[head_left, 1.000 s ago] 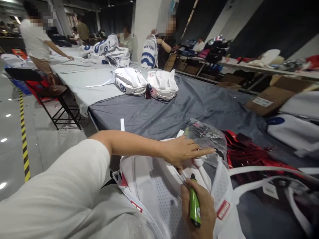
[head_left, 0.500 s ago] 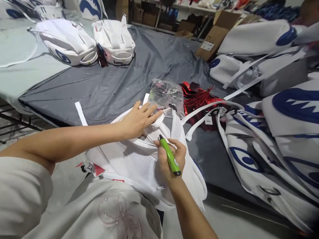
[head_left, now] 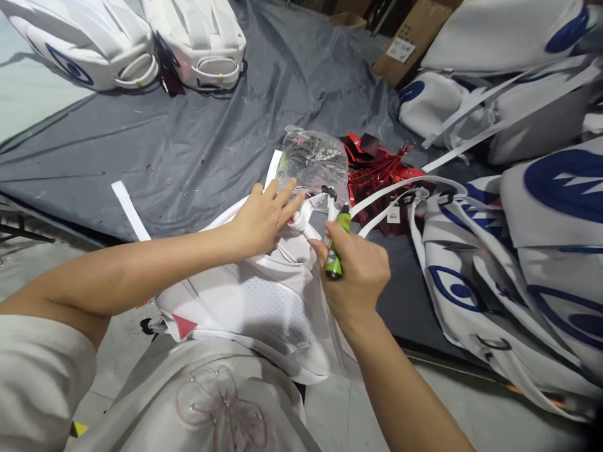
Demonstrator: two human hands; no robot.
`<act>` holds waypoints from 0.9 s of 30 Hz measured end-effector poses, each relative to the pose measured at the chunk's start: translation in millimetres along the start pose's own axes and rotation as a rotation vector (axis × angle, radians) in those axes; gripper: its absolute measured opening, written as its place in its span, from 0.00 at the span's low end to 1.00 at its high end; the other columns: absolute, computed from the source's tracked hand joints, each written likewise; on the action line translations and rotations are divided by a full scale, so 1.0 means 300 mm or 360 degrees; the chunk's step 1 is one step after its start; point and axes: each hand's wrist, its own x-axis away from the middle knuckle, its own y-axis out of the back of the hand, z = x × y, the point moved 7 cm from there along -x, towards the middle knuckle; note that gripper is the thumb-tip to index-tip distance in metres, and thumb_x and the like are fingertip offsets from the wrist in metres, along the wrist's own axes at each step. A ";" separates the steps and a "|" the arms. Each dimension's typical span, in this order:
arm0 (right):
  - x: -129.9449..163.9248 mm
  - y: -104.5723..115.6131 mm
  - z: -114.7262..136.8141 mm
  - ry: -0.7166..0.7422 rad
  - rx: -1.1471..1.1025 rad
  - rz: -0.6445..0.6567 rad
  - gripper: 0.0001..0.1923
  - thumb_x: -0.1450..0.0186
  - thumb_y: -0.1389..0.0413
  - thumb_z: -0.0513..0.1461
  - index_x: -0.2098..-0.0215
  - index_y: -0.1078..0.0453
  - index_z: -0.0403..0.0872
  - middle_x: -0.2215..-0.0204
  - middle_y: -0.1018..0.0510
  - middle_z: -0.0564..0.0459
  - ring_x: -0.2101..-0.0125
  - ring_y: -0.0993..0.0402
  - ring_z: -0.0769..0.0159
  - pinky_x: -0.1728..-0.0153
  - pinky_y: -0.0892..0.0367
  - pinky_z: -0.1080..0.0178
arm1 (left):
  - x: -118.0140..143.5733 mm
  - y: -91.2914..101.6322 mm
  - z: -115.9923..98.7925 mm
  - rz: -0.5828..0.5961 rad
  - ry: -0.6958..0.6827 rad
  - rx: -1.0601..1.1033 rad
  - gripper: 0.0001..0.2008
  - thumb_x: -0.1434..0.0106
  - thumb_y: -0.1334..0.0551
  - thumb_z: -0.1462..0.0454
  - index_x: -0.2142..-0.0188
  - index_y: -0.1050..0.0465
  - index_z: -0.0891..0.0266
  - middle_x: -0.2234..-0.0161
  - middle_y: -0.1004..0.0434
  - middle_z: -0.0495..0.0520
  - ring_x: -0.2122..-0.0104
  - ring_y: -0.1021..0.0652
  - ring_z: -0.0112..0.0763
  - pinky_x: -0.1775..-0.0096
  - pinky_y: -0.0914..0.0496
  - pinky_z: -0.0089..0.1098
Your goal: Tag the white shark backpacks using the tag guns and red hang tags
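Observation:
A white bag [head_left: 264, 301] with a dotted mesh panel and straps lies across the table edge against my body. My left hand [head_left: 264, 218] rests on its upper part with the fingers spread; the thumb is hidden. In my right hand [head_left: 362, 267] is a green marker-like tool [head_left: 334, 258] with black ends, held upright between thumb and fingers, just right of the bag's upper edge. A clear plastic bag [head_left: 313, 157] lies just beyond my left hand. Beside it sits a heap of red tags [head_left: 377, 172].
White bags with blue eye and teeth shapes [head_left: 464, 289] are piled on the right. Two more white bags [head_left: 211, 44] stand at the far left on the dark table cover [head_left: 296, 81]. A cardboard box [head_left: 407, 47] is at the back.
My right hand has moved up and right with the green tool, off the bag's middle, and turned it more upright. My left hand stays on the bag. The view has tilted down.

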 end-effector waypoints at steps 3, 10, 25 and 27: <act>-0.025 -0.094 -0.007 -0.0025 0.0160 0.0175 0.30 0.33 0.41 0.53 0.42 0.32 0.43 0.52 0.26 0.35 0.50 0.31 0.44 0.51 0.37 0.48 | -0.012 -0.012 0.008 0.0015 0.0011 0.0028 0.46 0.39 0.35 0.56 0.28 0.57 0.64 0.27 0.60 0.65 0.33 0.45 0.57 0.40 0.42 0.48; -0.057 -0.220 0.038 0.0004 0.0273 0.0515 0.44 0.38 0.35 0.51 0.34 0.45 0.38 0.37 0.43 0.24 0.35 0.50 0.31 0.42 0.47 0.35 | -0.029 -0.018 0.018 0.0041 0.0018 -0.0019 0.44 0.39 0.35 0.57 0.30 0.52 0.69 0.28 0.55 0.67 0.35 0.40 0.55 0.43 0.38 0.46; -0.038 -0.210 -0.002 -0.0029 0.0110 0.0521 0.35 0.35 0.40 0.41 0.33 0.46 0.42 0.37 0.40 0.32 0.36 0.46 0.37 0.42 0.42 0.41 | -0.043 -0.030 0.038 0.0083 -0.0080 0.0018 0.44 0.40 0.35 0.58 0.30 0.51 0.66 0.28 0.53 0.65 0.37 0.37 0.51 0.43 0.38 0.43; -0.042 -0.207 -0.003 -0.0027 0.0094 0.0498 0.34 0.34 0.41 0.41 0.34 0.45 0.42 0.37 0.40 0.32 0.35 0.47 0.36 0.41 0.43 0.40 | -0.037 -0.022 0.034 0.0077 -0.0064 0.0014 0.43 0.40 0.35 0.58 0.30 0.50 0.66 0.28 0.53 0.65 0.36 0.38 0.52 0.43 0.38 0.43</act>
